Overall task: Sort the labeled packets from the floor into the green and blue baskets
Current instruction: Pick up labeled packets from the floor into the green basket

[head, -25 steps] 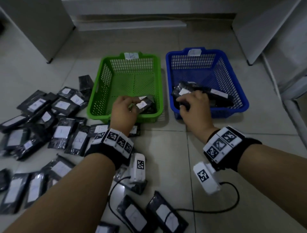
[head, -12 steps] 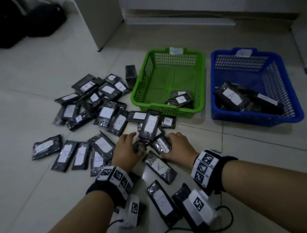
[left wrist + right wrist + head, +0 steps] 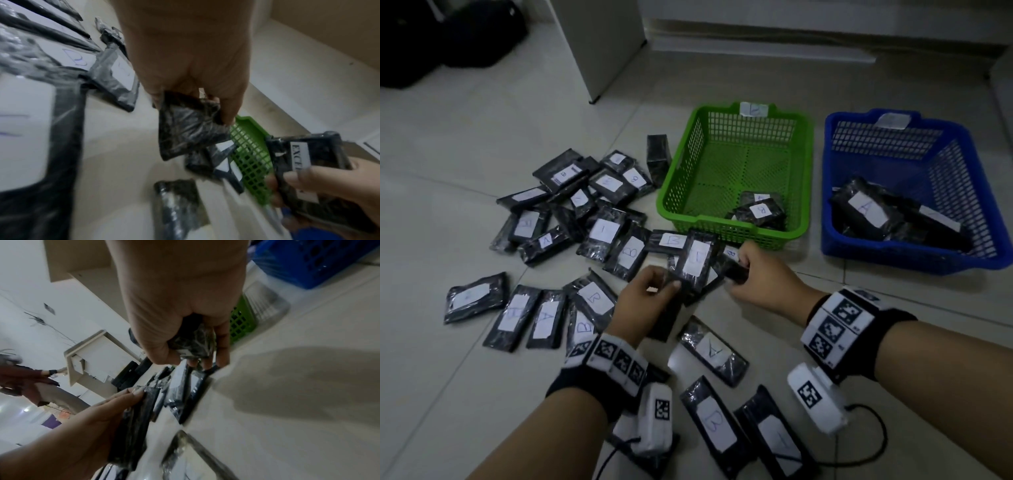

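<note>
Many black packets with white lettered labels (image 3: 602, 229) lie scattered on the tiled floor. My left hand (image 3: 671, 286) pinches the lower end of one black packet (image 3: 693, 263), seen from its back in the left wrist view (image 3: 189, 128). Just in front of the green basket (image 3: 736, 234), my right hand (image 3: 739, 269) grips a smaller packet (image 3: 732, 272); the left wrist view shows a printed label on this packet (image 3: 308, 155). The green basket holds a few packets, one marked B (image 3: 760, 210). Right of it, the blue basket (image 3: 893, 257) holds packets, one marked A (image 3: 866, 209).
More packets lie near my wrists, one marked A (image 3: 714, 353) and one marked B (image 3: 714, 425). A white cabinet (image 3: 599, 44) stands at the back, with dark bags (image 3: 448, 34) at the far left. Another person (image 3: 30, 382) shows in the right wrist view.
Both hands left the baskets and came down to the pile. Each has since taken a packet and lifted it off the floor. The head view shifted left.
</note>
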### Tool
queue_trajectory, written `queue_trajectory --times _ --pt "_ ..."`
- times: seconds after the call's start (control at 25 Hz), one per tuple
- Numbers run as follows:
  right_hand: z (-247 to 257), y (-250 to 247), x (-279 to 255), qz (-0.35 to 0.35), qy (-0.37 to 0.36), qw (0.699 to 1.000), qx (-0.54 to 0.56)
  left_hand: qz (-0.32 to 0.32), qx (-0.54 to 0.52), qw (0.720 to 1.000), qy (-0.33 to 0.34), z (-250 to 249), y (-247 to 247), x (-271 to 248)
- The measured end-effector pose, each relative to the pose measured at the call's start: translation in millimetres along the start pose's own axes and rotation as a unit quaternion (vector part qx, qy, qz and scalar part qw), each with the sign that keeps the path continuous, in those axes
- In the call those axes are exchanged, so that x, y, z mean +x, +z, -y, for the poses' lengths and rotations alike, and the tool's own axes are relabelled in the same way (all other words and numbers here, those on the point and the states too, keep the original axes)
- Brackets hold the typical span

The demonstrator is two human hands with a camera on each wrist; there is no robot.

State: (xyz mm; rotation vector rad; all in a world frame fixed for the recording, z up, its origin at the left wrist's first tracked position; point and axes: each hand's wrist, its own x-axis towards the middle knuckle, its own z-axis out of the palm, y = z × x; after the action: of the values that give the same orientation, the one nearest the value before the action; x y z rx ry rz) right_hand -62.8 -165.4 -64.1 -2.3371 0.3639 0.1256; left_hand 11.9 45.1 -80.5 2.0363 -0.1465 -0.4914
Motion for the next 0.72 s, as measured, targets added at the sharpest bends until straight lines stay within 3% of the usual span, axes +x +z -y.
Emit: queue_trajectory --times 0.08,0.24,0.52,0.6,0.72 --pt "7.5 -9.7 10.2 -0.038 -0.029 0.998 0.031 0.018 -0.139 0.989 -0.040 -19.6 0.6 5.7" --pt "17.1 -30.6 26.3 -0.089 -0.055 0.992 0.068 0.075 -0.302 0.943 -0.120 -46.7 5.7 20.0" --pt "9.8 -53.3 43.7 -0.087 -0.007 0.995 0.046 0.090 -0.486 0.861 -0.125 -76.7 9.6 30.3" --pt "5.2 -58.5 55.9 -0.095 0.017 0.992 0.078 0.087 -0.481 0.866 -0.106 -84.6 9.4 34.5" --pt "0.9 -63.9 85.2 -0.075 0.031 0.995 0.063 0.070 -0.405 0.910 -0.053 -94.7 12.1 43.2"
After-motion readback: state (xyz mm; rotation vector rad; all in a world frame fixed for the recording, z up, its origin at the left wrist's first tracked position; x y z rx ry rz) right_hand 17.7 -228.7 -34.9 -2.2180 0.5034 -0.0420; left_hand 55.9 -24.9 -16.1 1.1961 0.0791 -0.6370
